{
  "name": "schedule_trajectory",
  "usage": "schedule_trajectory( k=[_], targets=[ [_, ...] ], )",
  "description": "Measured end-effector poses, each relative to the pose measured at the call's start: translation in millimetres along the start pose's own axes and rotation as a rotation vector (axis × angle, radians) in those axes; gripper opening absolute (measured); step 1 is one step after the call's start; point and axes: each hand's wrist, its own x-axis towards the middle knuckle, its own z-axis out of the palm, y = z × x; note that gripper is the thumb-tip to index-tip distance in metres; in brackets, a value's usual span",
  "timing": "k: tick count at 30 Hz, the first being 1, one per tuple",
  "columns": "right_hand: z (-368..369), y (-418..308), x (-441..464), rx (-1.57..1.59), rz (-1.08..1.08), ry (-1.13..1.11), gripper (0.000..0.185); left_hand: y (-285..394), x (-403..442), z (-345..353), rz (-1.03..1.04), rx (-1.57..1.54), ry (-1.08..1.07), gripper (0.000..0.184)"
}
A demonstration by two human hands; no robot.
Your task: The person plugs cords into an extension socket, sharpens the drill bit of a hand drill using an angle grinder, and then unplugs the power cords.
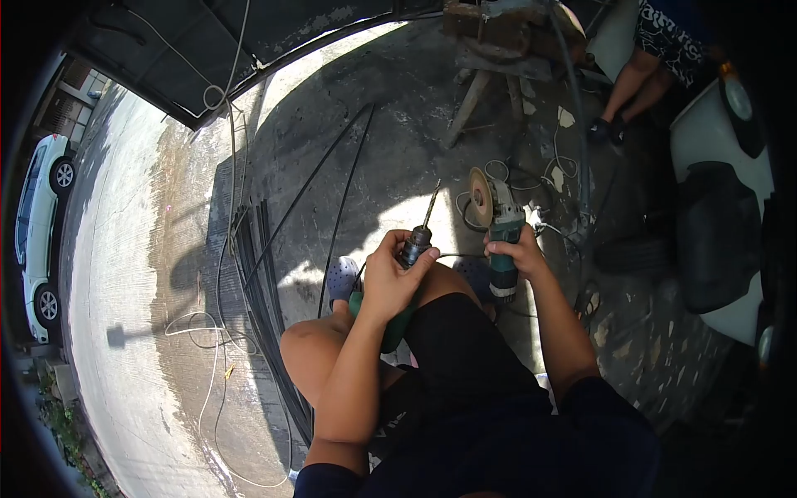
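My left hand is closed around the front of a green power drill, near its dark chuck. A long drill bit points up and away from me. The drill's body lies between my legs, partly hidden by my wrist. In my right hand is a green angle grinder, gripped around its body. Its brownish disc faces left, toward the drill bit, with a gap between them.
Long dark metal bars lie on the floor at left, beside a pale cable. A wooden stand is ahead. Another person's legs show at upper right, near a white vehicle. Cords run behind the grinder.
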Motion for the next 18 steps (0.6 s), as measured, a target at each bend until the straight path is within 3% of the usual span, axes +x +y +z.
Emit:
schedule_trajectory(
  k=[11, 14, 18],
  targets=[
    [4, 1, 4, -0.027, -0.002, 0.003, 0.031, 9, -1, -13, -0.074, 0.114, -0.09, 0.041],
    [7, -1, 5, -0.041, -0.006, 0.0, 0.029, 15, -2, -12, -0.026, 0.145, -0.039, 0.042],
    [10, 0, 4, -0.047, -0.007, -0.019, 0.029, 23, -12, -4, -0.145, 0.266, 0.078, 0.051]
  ],
)
